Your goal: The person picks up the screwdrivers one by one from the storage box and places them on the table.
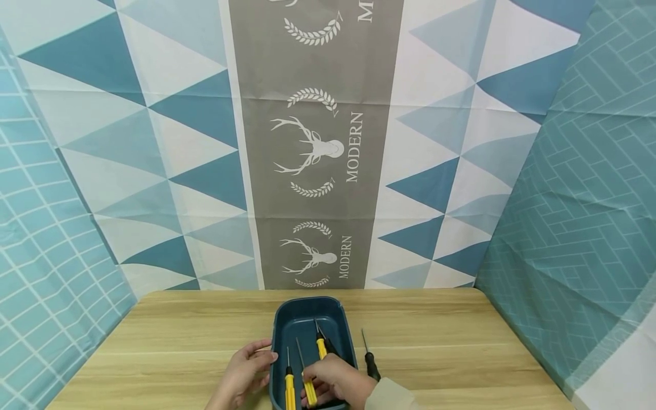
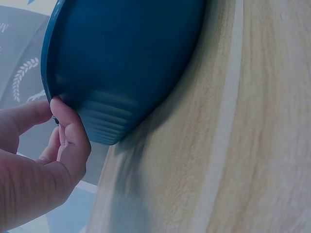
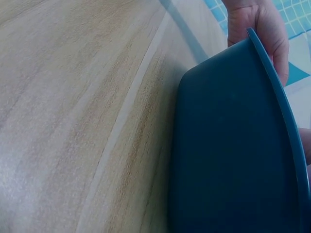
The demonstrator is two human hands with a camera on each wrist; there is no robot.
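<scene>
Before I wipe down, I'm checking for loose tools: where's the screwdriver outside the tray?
In the head view, the dark-handled screwdriver lies on the wooden table, just right of the blue tray, its handle by the right sleeve.

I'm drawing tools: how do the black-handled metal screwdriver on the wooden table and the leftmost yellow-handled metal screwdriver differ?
The black-handled screwdriver lies on the table; the yellow-handled screwdriver lies inside the dark blue tray. The black one's handle looks all dark; the yellow one's has a black collar. Both have thin shafts.
</scene>
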